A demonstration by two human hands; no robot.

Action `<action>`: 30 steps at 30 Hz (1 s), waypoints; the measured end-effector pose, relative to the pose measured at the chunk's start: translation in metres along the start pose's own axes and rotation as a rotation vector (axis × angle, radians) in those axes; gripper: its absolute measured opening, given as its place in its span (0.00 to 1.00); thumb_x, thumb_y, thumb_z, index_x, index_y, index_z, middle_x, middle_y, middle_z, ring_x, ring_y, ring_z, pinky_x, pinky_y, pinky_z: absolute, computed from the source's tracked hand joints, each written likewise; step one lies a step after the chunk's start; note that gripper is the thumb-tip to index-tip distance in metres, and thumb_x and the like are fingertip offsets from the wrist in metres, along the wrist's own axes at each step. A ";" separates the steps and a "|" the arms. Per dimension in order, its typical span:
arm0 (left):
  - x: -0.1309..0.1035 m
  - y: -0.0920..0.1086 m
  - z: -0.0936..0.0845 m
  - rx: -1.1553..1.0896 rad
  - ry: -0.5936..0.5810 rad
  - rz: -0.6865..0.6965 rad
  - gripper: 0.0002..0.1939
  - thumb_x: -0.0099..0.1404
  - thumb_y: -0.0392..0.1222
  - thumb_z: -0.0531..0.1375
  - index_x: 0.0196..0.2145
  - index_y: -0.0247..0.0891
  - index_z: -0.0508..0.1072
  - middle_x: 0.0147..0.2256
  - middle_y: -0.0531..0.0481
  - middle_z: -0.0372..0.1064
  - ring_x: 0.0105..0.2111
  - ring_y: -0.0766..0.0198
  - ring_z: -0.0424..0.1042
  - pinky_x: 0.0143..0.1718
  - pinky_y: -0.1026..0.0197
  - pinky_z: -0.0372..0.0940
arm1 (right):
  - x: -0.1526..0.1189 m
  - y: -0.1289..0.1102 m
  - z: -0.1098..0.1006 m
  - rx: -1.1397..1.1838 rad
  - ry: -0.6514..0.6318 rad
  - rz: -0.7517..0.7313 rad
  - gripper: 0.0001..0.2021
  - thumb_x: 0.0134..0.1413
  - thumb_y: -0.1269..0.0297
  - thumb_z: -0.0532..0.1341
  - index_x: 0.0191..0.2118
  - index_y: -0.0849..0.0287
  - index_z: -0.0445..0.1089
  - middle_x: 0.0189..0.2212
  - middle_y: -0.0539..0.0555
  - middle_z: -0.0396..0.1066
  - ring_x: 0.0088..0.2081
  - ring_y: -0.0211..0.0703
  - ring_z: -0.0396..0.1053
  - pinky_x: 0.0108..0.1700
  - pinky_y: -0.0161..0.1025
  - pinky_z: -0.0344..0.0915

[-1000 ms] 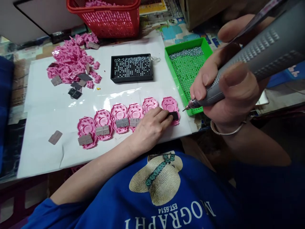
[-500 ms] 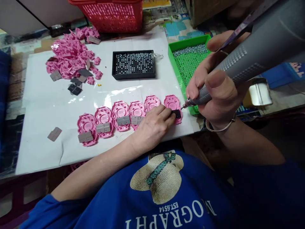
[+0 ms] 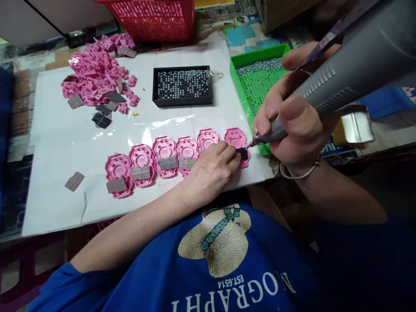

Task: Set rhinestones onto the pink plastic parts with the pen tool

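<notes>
My right hand [image 3: 292,104] is wrapped round a grey electric screwdriver [image 3: 351,65], its thin tip at the right end of a small black plate [image 3: 242,153]. That plate lies across the lower part of the rightmost pink shell [image 3: 235,137]. My left hand [image 3: 216,169] has its fingers bent together on the left end of the black plate, pressing or holding it. To the left, several more pink shells [image 3: 164,148] stand in a row, with grey plates [image 3: 168,163] on them; one shell is partly covered by my left hand.
A black tray of screws [image 3: 182,103] sits behind the row, and a green tray [image 3: 238,86] with screws at the right. Pink parts [image 3: 97,71] are heaped at the back left near a red basket [image 3: 156,21]. One loose grey plate [image 3: 74,181] lies front left.
The screwdriver tip has moved slightly left relative to the rightmost shell and now meets the black plate's right end. Both hands keep their hold.
</notes>
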State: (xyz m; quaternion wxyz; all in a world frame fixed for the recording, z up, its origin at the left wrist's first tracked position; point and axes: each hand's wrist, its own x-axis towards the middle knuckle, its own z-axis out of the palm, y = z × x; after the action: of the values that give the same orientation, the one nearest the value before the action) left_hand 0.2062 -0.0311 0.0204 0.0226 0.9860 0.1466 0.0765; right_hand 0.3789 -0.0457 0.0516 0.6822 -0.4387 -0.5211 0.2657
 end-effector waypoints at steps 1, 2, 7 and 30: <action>0.000 0.000 0.000 0.002 0.004 0.000 0.15 0.73 0.33 0.48 0.45 0.31 0.73 0.45 0.39 0.71 0.39 0.56 0.66 0.41 0.54 0.65 | 0.001 0.002 0.001 0.022 0.001 -0.058 0.13 0.49 0.49 0.67 0.29 0.49 0.67 0.35 0.45 0.68 0.27 0.36 0.62 0.22 0.36 0.56; 0.000 0.000 0.000 0.003 0.006 0.001 0.15 0.73 0.33 0.48 0.45 0.31 0.73 0.45 0.38 0.71 0.39 0.56 0.66 0.41 0.54 0.65 | 0.001 0.005 0.002 0.061 0.015 -0.138 0.12 0.50 0.50 0.67 0.29 0.50 0.67 0.32 0.45 0.67 0.26 0.36 0.62 0.22 0.36 0.55; 0.000 0.001 0.001 -0.004 -0.007 -0.002 0.14 0.74 0.33 0.47 0.46 0.31 0.73 0.45 0.39 0.71 0.40 0.56 0.66 0.42 0.54 0.65 | 0.002 0.014 0.007 0.074 0.039 -0.213 0.10 0.51 0.48 0.67 0.37 0.42 0.71 0.28 0.45 0.63 0.19 0.34 0.51 0.19 0.37 0.50; -0.002 0.002 0.005 -0.005 0.082 -0.002 0.12 0.72 0.31 0.50 0.45 0.31 0.73 0.44 0.39 0.71 0.39 0.57 0.65 0.41 0.55 0.67 | 0.022 -0.010 -0.023 0.137 -0.041 -0.255 0.13 0.50 0.58 0.70 0.44 0.45 0.76 0.22 0.44 0.65 0.16 0.35 0.58 0.16 0.36 0.53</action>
State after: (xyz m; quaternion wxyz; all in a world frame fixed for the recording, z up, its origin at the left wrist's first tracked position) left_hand 0.2053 -0.0339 0.0156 0.0192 0.9818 0.1484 0.1173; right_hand 0.4071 -0.0399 0.0688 0.7280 -0.3157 -0.5671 0.2208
